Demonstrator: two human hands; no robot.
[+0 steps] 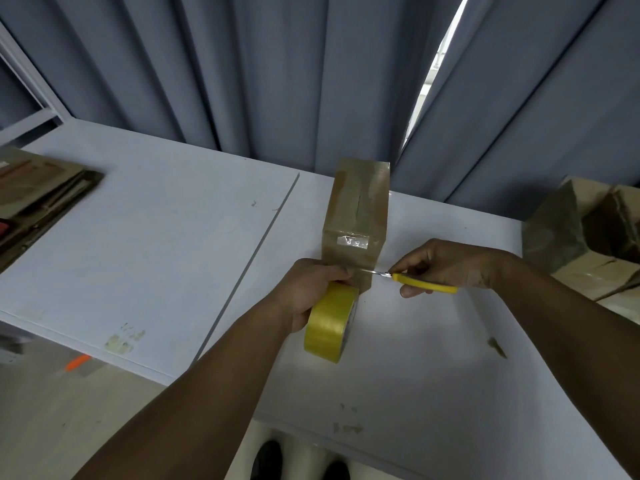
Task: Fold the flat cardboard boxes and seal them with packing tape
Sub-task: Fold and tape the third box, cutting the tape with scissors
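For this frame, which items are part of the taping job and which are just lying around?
In the job: cardboard box, tape roll in the left hand, yellow-handled cutter in the right hand, flat cardboard stack waiting at the left.
Lying about: open boxes at the right, tape scraps on the table, orange item on the floor.

Dim, flat, cool light fills the frame. Blown-out daylight glares through the curtain gap at upper right. Soft shadows lie on the tabletop. Wide-angle distortion bends the edges; the left edge is blurred.
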